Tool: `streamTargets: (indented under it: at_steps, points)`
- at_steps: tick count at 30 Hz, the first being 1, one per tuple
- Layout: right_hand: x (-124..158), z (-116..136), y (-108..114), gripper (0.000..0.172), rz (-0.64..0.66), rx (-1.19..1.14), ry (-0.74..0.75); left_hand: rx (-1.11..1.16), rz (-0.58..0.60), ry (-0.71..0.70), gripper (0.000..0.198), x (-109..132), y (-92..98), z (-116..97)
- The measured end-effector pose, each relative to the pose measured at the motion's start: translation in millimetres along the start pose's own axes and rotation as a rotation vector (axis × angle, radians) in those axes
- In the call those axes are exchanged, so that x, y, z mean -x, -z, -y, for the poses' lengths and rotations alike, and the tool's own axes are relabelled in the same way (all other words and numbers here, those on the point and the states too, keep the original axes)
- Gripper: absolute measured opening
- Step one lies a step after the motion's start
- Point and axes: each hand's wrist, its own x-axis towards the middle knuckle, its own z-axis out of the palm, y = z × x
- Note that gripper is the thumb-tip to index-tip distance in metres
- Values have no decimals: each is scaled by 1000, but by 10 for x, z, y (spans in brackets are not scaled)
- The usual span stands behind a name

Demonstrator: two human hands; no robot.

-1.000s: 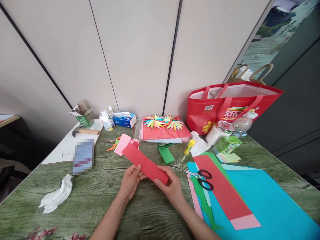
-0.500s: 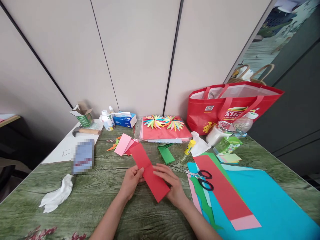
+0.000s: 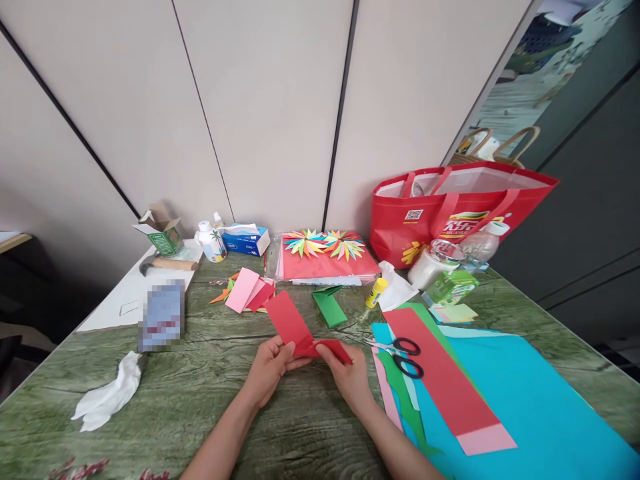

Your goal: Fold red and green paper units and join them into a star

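Note:
A strip of red paper (image 3: 289, 319) is held between my two hands above the table. My left hand (image 3: 270, 367) pinches it near its middle, thumb on top. My right hand (image 3: 345, 370) grips the near end, which is bent up and over, and its fingers partly hide that end. The far end of the strip points up and to the left, flat and free. Just beyond it lie folded pink and red paper pieces (image 3: 247, 291) and a folded green paper piece (image 3: 330, 307).
Black-handled scissors (image 3: 407, 357) rest on coloured sheets (image 3: 480, 373) at right. A glue stick (image 3: 377, 293), a plastic jar (image 3: 437, 263) and a red bag (image 3: 400, 227) stand behind. Paper stars (image 3: 344, 245) lie at the back; a hammer (image 3: 170, 265) and crumpled tissue (image 3: 110, 393) at left.
The red strip's near end, flat before, is now bent up in my right hand. My right hand has gone from resting open against the strip to gripping it.

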Motion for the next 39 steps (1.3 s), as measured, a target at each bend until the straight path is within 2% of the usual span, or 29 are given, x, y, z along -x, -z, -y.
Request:
streamTargets:
  at_steps: [4,10,15,24,32,39]
  points:
    - [10,-31,-20,22,-116,7,-118,67,19,7,27,6,-18,11]
    - [-3,-6,17,14,-123,4,-32,9,57,-8,36,11,-51,32]
    - [4,9,4,11,-112,-11,-40,34,-39,10,36,-4,-56,77]
    - [5,-26,-43,27,-106,-181,-313,68,-126,39,38,-2,-71,100]
    - [12,-133,-63,25,-171,-195,-373,72,-159,47,38,-8,-61,131]
    - [4,-110,-81,24,-200,-234,-413,74,-190,37,39,-17,-78,136]
